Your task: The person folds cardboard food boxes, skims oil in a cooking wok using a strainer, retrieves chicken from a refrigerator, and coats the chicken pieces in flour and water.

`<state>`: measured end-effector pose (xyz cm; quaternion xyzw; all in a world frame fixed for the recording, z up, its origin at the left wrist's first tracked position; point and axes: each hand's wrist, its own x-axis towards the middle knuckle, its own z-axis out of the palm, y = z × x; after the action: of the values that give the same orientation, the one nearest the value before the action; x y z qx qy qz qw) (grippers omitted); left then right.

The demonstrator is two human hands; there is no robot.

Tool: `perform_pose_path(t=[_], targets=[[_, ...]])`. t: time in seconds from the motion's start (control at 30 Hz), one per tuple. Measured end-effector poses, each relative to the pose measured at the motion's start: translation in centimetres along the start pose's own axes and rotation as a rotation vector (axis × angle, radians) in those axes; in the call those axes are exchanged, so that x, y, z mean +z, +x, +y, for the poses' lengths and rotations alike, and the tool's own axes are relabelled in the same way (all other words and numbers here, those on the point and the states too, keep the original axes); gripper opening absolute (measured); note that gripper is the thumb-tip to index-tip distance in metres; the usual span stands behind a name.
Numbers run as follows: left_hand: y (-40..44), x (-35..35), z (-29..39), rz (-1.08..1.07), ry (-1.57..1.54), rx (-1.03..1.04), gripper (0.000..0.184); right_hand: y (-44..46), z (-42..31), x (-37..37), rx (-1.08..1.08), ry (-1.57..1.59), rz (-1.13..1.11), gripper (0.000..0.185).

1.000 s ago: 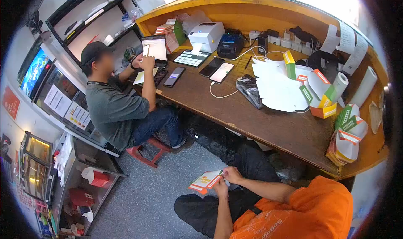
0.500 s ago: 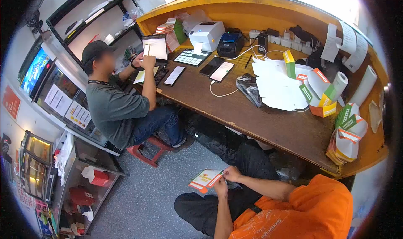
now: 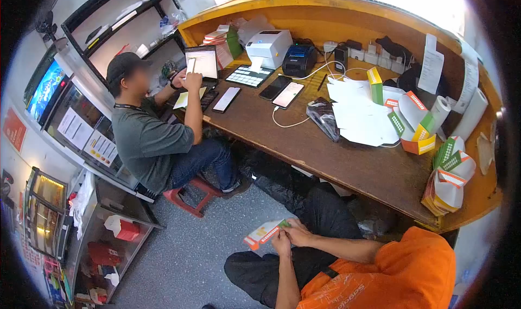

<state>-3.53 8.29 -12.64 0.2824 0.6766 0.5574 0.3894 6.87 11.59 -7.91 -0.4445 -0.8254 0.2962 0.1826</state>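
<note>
Both my hands hold a printed cardboard box piece (image 3: 264, 232), white with orange and green edges, above my lap. My left hand (image 3: 281, 243) is closed on its near edge. Pressed against the green end, my right hand (image 3: 297, 232) is closed too; the fingertips of the two hands nearly meet. The piece looks partly folded, and the fingers hide its end. On the desk at the right are a stack of formed boxes (image 3: 442, 192) and several opened boxes (image 3: 415, 119) in the same colours.
Above my lap runs a brown wooden desk (image 3: 325, 162) with white card sheets (image 3: 361, 116), phones (image 3: 287, 94), a white label printer (image 3: 268, 48) and paper rolls. A co-worker (image 3: 152, 130) sits on a red stool (image 3: 190, 198). A shelf unit (image 3: 116, 238) stands at the lower left.
The box piece has tilted and folded, so its printed face shows narrower. My hands have shifted slightly on it, and my right hand covers more of the green end.
</note>
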Motion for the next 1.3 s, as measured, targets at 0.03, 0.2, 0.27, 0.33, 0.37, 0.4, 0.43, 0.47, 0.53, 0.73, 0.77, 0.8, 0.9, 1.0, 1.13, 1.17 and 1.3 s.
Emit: perform_pose_path(t=[0.03,0.2,0.27,0.33,0.37,0.4,0.43,0.47,0.53,0.73,0.77,0.8,0.9,1.0,1.13,1.17,1.3], targets=[[0.5,-0.2,-1.3,0.008,-0.110,-0.011,0.020,-0.5,-0.7,-0.1,-0.017,-0.153,0.061,0.042],[0.0,-0.9,1.8,0.181,-0.028,-0.084,0.018,0.3,0.3,-0.4,-0.082,0.065,-0.263,0.051],[1.3,-2.3,0.0,0.241,-0.296,-0.163,0.015,0.6,0.1,-1.0,-0.177,0.251,-0.265,0.052],[0.9,-3.3,3.8,0.279,-0.432,-0.276,0.016,1.2,-1.9,-6.0,0.149,0.582,-0.522,0.050],[0.9,-3.9,5.5,0.312,-0.571,-0.391,0.018,1.4,-1.4,-6.4,0.151,0.581,-0.522,0.050],[3.6,-6.3,-1.5,0.031,-0.894,-0.427,0.026,1.5,-0.5,-6.7,0.190,0.736,-0.638,0.053],[2.8,-7.2,0.4,-0.099,-0.881,-0.384,0.032,1.4,0.8,-6.8,0.230,0.892,-0.751,0.056],[3.3,-7.9,0.5,-0.044,-0.927,-0.440,0.034,0.8,3.1,-4.8,0.039,0.844,-0.653,0.064],[3.0,-8.5,0.1,0.013,-0.761,-0.314,0.036,-0.6,0.7,-7.8,-0.023,0.477,-0.633,0.069],[4.0,-8.4,1.6,-0.054,-1.088,-0.506,0.040,0.3,-0.1,-5.6,-0.258,0.087,-0.029,0.064],[3.6,-8.0,2.7,-0.062,-1.051,-0.498,0.042,1.0,-0.1,-6.1,-0.199,0.127,-0.004,0.056],[3.3,-7.5,3.2,-0.075,-1.181,-0.434,0.046,1.6,-0.2,-6.4,-0.144,0.167,0.020,0.049],[2.3,-5.8,5.5,0.047,-1.239,-0.460,0.064,1.4,-0.4,-5.8,0.042,0.080,0.065,0.035],[0.5,-3.5,9.4,-0.143,-0.918,-0.363,0.051,1.7,-1.1,-5.7,0.085,-0.027,0.106,0.030],[1.1,-1.5,5.7,-0.072,-0.345,-0.040,0.025,1.3,-0.1,-4.7,-0.063,-0.005,0.187,0.033],[1.6,-1.6,4.2,-0.063,-0.339,0.001,0.019,1.2,-0.1,-4.7,-0.062,-0.003,0.187,0.033],[0.9,-1.9,5.4,-0.080,-0.063,0.091,0.014,1.2,-0.1,-4.6,0.049,0.159,0.075,0.041]])
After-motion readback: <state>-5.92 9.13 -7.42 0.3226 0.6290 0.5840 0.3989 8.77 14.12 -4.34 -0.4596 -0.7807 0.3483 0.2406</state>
